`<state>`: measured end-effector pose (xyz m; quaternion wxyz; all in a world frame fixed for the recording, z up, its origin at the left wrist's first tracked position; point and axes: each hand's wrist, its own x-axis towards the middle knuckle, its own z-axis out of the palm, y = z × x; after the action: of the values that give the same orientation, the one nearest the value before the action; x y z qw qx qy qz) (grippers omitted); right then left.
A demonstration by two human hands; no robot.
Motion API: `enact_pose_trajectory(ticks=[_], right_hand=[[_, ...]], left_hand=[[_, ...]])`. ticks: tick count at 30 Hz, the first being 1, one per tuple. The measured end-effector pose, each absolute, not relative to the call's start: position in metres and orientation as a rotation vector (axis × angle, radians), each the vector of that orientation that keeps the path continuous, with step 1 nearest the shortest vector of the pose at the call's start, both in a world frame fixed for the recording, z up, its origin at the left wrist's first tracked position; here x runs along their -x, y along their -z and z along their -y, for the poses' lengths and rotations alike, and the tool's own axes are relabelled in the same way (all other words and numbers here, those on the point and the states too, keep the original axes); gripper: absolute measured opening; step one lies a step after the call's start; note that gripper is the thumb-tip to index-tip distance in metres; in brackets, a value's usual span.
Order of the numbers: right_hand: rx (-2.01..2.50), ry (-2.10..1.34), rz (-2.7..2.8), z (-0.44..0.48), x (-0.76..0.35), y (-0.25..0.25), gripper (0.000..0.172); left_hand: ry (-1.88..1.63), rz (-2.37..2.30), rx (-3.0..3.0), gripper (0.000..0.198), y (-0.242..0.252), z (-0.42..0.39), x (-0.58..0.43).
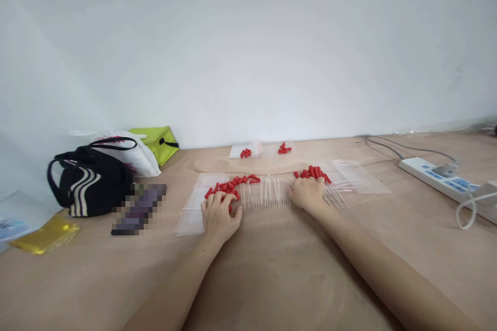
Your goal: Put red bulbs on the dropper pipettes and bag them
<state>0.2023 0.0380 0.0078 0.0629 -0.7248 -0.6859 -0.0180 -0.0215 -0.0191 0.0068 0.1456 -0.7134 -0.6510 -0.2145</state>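
My left hand (221,215) rests over a pile of small red rubber bulbs (232,184), its fingers loosely bent and its thumb held apart. This pile lies on a clear zip bag (190,217). Between my hands runs a row of thin clear tubes (267,192), side by side on the table. At the row's right end my right hand (308,194) is closed, fingers curled down; whatever they grip is hidden. Just beyond it, several tubes fitted with red bulbs (316,173) lie fanned out, their tips (336,197) showing right of the hand.
Farther back lie two small groups of red bulbs (245,153) on clear bags. Another clear bag (363,177) is at right, then a white power strip (438,181) with cables. At left are a black bag (93,181), a green bag (157,142) and a blurred-out dark flat object (140,210).
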Motion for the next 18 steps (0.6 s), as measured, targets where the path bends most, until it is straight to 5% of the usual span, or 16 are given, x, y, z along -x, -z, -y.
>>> enact_pose_trajectory(ticks=[18], right_hand=[[1.560,0.600,1.960,0.015,-0.234,0.016,0.025]], left_hand=[[0.094,1.992,2.026,0.017,-0.022,0.025,0.019]])
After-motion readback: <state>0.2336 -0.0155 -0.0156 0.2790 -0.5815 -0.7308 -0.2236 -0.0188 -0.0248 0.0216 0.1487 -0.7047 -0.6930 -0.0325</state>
